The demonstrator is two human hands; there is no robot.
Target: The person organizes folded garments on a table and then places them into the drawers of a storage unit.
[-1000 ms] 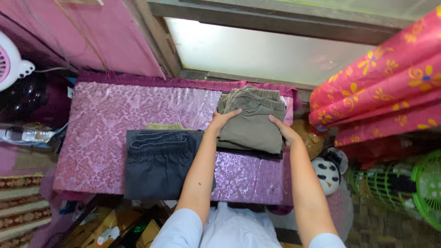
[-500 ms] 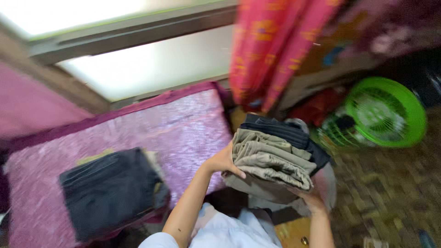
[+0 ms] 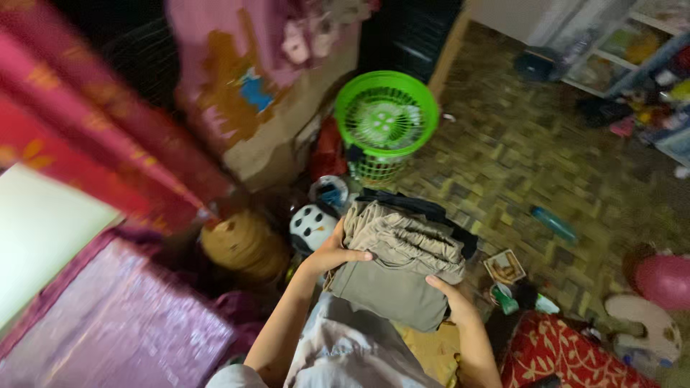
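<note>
Both hands [image 3: 392, 276] grip folded clothes [image 3: 399, 262]; dark bottom garment mostly hidden.

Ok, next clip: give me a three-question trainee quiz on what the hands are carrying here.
1. True or false: the left hand and the right hand both grip the stack of folded clothes.
2. What colour is the top folded garment? A) olive-khaki B) white C) red
3. Which round green thing stands on the floor beyond the stack?

Key:
1. True, one hand on each side.
2. A; a dark garment lies under it.
3. The green laundry basket.
</note>
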